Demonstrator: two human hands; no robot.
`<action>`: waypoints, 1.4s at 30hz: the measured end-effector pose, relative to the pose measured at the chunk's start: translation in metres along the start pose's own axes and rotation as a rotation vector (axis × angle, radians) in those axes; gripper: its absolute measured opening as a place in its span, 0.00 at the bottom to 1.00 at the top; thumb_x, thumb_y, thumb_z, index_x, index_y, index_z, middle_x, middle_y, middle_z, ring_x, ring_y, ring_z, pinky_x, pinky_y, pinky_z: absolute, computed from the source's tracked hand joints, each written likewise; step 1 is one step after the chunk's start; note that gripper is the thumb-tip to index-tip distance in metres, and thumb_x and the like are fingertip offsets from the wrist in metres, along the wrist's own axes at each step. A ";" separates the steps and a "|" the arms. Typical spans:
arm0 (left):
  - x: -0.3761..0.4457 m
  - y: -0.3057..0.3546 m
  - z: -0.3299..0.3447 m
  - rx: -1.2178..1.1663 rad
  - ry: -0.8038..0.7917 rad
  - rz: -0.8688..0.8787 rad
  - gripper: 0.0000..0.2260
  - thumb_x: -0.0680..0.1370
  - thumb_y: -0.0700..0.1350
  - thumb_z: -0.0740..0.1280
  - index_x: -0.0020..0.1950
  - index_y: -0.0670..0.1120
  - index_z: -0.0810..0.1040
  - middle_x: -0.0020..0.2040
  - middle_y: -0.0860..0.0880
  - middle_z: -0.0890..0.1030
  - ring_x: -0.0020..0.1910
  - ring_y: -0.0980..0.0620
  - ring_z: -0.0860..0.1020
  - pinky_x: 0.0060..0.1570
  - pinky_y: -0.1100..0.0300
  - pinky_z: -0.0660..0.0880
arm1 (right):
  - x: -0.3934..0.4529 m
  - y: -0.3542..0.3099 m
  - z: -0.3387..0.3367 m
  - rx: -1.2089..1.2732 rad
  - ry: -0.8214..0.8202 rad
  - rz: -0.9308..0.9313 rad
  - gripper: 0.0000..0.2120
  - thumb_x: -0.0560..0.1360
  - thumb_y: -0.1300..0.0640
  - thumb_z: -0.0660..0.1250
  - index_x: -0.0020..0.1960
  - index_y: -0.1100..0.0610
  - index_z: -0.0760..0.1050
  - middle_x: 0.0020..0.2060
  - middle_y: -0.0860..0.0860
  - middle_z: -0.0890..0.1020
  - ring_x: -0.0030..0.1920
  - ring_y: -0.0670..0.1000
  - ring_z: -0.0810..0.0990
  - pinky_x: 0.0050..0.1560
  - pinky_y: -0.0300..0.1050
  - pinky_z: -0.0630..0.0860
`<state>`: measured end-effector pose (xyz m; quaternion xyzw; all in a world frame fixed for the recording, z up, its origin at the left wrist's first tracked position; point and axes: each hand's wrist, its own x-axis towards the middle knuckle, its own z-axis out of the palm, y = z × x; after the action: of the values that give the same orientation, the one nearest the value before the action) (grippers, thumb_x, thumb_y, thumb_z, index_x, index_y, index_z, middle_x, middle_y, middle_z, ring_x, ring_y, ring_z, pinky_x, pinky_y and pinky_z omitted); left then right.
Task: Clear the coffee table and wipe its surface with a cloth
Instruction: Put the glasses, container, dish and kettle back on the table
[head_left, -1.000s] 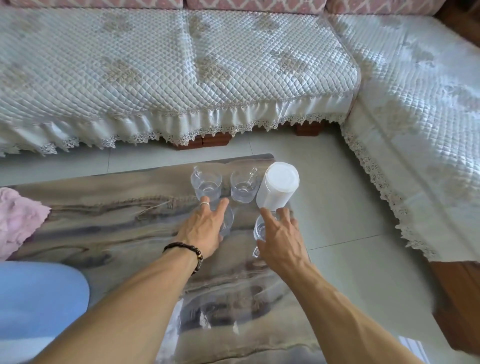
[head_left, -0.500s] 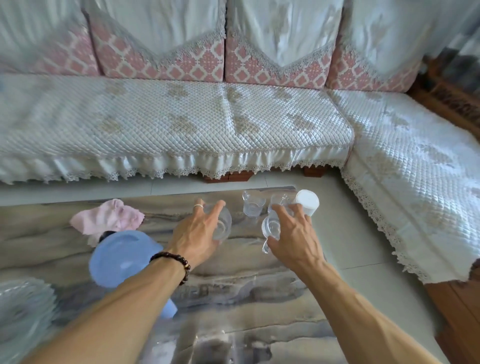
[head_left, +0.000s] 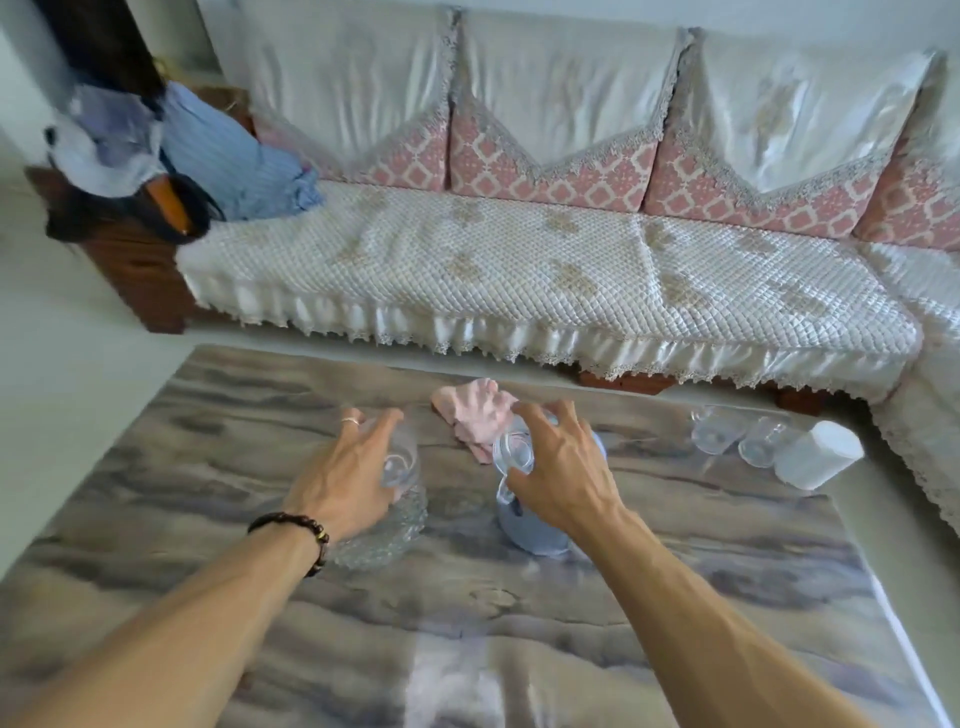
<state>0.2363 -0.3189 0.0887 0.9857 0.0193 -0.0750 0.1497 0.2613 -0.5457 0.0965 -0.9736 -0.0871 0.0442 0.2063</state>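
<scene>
The coffee table (head_left: 218, 447) has a glossy grey marbled top. My left hand (head_left: 348, 478) holds a clear glass cup (head_left: 397, 462) above a stack of clear glass plates (head_left: 384, 535). My right hand (head_left: 561, 473) holds another clear glass cup (head_left: 511, 454) by its rim above a blue jug (head_left: 535, 535). A crumpled pink cloth (head_left: 475, 410) lies just beyond my hands. Two more glass cups (head_left: 714, 428) (head_left: 758, 444) and a white lidded container (head_left: 815, 454) stand at the table's far right corner.
A sofa (head_left: 519, 270) with a quilted white cover runs along the far side and turns down the right. Blue clothes and bags (head_left: 171, 150) are piled on its left armrest. Pale tiled floor (head_left: 62, 338) lies to the left.
Both hands lifted a glass cup each from the far right corner and carried them left, over the plates and the blue jug. The view swung left with them.
</scene>
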 end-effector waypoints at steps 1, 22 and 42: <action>-0.015 -0.023 -0.002 0.012 -0.004 -0.046 0.31 0.72 0.48 0.72 0.68 0.58 0.58 0.67 0.42 0.63 0.43 0.42 0.79 0.37 0.54 0.76 | 0.000 -0.017 0.015 0.001 -0.017 -0.027 0.33 0.70 0.58 0.71 0.73 0.47 0.64 0.68 0.57 0.65 0.62 0.63 0.70 0.55 0.54 0.74; -0.165 -0.482 0.057 -0.078 -0.059 -0.405 0.29 0.72 0.46 0.74 0.67 0.56 0.62 0.63 0.44 0.66 0.48 0.45 0.79 0.46 0.56 0.79 | -0.048 -0.363 0.355 -0.027 -0.350 -0.235 0.31 0.70 0.58 0.71 0.71 0.49 0.66 0.67 0.55 0.66 0.62 0.62 0.72 0.57 0.55 0.76; -0.164 -0.552 0.106 0.113 0.090 -0.205 0.37 0.72 0.62 0.68 0.74 0.46 0.60 0.69 0.38 0.68 0.72 0.39 0.61 0.66 0.45 0.68 | -0.055 -0.404 0.411 -0.118 -0.388 -0.153 0.33 0.72 0.58 0.71 0.74 0.46 0.62 0.70 0.54 0.63 0.65 0.61 0.69 0.60 0.53 0.74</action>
<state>0.0256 0.1739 -0.1479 0.9878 0.1224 -0.0464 0.0847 0.0965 -0.0308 -0.1099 -0.9477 -0.2014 0.2098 0.1311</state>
